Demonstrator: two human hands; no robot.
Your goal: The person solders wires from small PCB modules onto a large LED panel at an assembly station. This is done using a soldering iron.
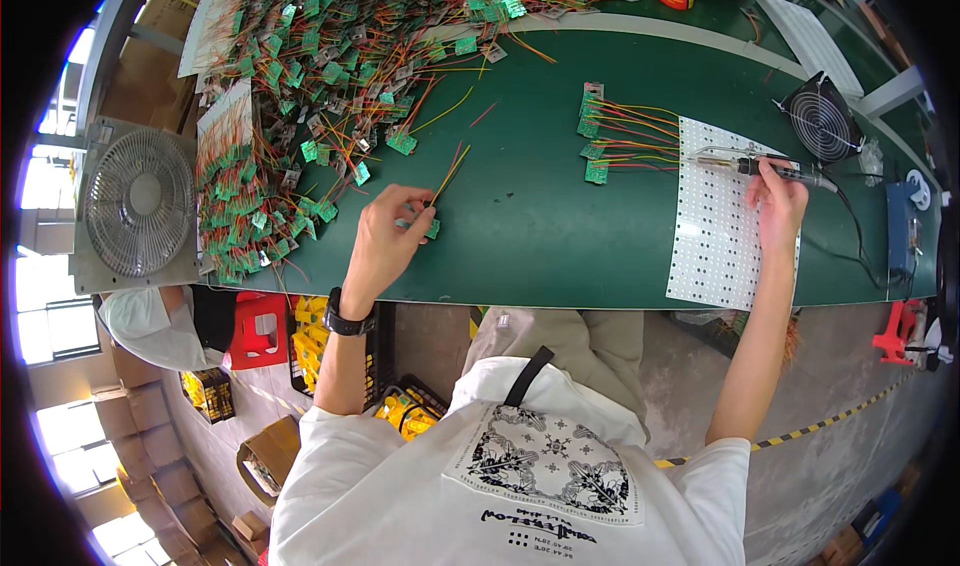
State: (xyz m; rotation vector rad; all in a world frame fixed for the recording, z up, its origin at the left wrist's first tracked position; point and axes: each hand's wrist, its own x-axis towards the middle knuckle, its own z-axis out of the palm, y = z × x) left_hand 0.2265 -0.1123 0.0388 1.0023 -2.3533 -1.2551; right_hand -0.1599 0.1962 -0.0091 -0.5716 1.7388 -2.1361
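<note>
The fingers of my left hand (385, 234) pinch a little green board (433, 229) with thin, bendy wires (453, 171) pointing up and right. The flat, dotted white sheet (722, 236) lies well right of it, under my right hand (779, 209), whose fingers grip a long soldering iron (748, 165), tip left.

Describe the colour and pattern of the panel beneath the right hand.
The panel is white with rows of small dark marks, seen in the head view.
</note>
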